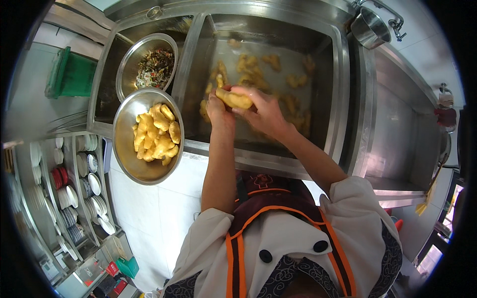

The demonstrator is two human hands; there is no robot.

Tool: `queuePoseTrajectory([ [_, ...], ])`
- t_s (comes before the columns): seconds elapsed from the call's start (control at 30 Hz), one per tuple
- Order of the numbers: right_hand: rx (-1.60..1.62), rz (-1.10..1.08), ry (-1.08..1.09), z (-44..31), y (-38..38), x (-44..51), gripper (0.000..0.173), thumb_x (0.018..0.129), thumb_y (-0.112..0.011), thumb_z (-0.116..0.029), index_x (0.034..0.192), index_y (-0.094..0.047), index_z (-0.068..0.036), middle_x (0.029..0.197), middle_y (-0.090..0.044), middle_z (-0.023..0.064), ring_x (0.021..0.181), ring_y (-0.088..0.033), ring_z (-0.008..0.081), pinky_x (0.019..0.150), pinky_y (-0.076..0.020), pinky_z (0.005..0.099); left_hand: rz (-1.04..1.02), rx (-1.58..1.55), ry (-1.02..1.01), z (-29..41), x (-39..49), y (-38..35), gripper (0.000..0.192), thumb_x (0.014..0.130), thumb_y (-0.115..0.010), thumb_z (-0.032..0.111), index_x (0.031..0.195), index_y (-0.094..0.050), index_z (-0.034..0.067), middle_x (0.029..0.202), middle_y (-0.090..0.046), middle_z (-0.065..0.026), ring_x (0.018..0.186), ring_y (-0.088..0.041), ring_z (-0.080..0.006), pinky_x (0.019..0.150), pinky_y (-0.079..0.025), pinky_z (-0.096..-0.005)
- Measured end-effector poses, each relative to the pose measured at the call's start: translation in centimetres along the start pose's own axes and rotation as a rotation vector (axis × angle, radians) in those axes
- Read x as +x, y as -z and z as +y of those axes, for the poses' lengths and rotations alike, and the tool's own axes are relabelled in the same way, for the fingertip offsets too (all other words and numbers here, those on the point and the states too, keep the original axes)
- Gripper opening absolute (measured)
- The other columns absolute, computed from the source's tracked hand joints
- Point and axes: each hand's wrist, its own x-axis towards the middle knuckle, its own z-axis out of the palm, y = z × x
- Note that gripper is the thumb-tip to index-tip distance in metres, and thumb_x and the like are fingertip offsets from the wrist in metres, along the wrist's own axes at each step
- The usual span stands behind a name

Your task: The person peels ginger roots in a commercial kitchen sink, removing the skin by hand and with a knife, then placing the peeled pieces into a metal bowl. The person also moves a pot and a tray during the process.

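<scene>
Over a steel sink basin [313,141] of cloudy water, my left hand [220,108] and my right hand [262,108] hold one piece of ginger root [236,100] between them. The fingers of both hands are partly hidden behind it. More ginger pieces [249,65] lie in the water around and beyond my hands. To the left of my left hand, a steel bowl [125,164] holds a heap of yellow ginger [154,130]. Behind that bowl, a second steel bowl [125,70] contains dark and pale chopped scraps [154,69].
The second bowl stands in a smaller left basin [104,100]. A steel pot [369,29] hangs or stands by a tap [397,24] at the upper right. A green bin [76,74] is at the far left, above a rack of plates [70,193]. Another steel basin [395,130] lies to the right.
</scene>
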Motion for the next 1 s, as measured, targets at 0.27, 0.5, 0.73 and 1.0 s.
queuePoseTrajectory([
  [0.27, 0.394, 0.235, -0.71, 2.6, -0.9, 0.8, 0.035, 0.088, -0.057, -0.036, 0.091, -0.053, -0.001, 0.063, -0.053, 0.0025, 0.051, -0.047, 0.0067, 0.045, -0.0368, 0.0213, -0.071, 0.19, -0.254, 0.6, -2.5, -0.4, 0.04, 0.096, -0.041, 0.031, 0.096, -0.06, -0.004, 0.095, -0.063, -0.012, 0.079, -0.063, -0.0207, 0.065, -0.055, -0.0319],
  [0.5, 0.564, 0.235, -1.136, 2.7, -1.4, 1.4, 0.047, 0.087, -0.05, -0.051, 0.081, -0.055, -0.005, 0.056, -0.048, 0.0017, 0.042, -0.04, 0.0081, 0.038, -0.0288, 0.0231, -0.121, 0.254, -0.403, -0.1, -0.5, 1.4, 0.033, 0.094, -0.048, 0.026, 0.096, -0.062, -0.004, 0.092, -0.064, -0.0109, 0.076, -0.065, -0.0195, 0.063, -0.056, -0.0296],
  [0.73, 0.867, 0.316, -1.296, 5.0, -2.5, 0.7, 0.039, 0.086, -0.055, -0.043, 0.089, -0.056, -0.004, 0.064, -0.053, 0.0047, 0.049, -0.046, 0.0099, 0.041, -0.0347, 0.0234, 0.029, 1.49, -0.526, -5.6, 7.5, 7.6, 0.041, 0.079, -0.063, 0.018, 0.114, -0.056, -0.001, 0.111, -0.059, -0.0195, 0.099, -0.06, -0.0306, 0.079, -0.051, -0.0407],
  [1.0, 0.771, 0.388, -1.303, 10.0, -2.2, -4.5, 0.028, 0.086, -0.06, -0.026, 0.095, -0.052, -0.001, 0.078, -0.055, 0.0081, 0.061, -0.051, 0.0122, 0.053, -0.0451, 0.0256, -0.539, 1.983, 0.245, -11.2, 12.2, 13.3, 0.07, 0.078, -0.062, 0.025, 0.135, -0.032, 0.0, 0.136, -0.037, -0.0221, 0.124, -0.038, -0.0356, 0.099, -0.037, -0.0412],
])
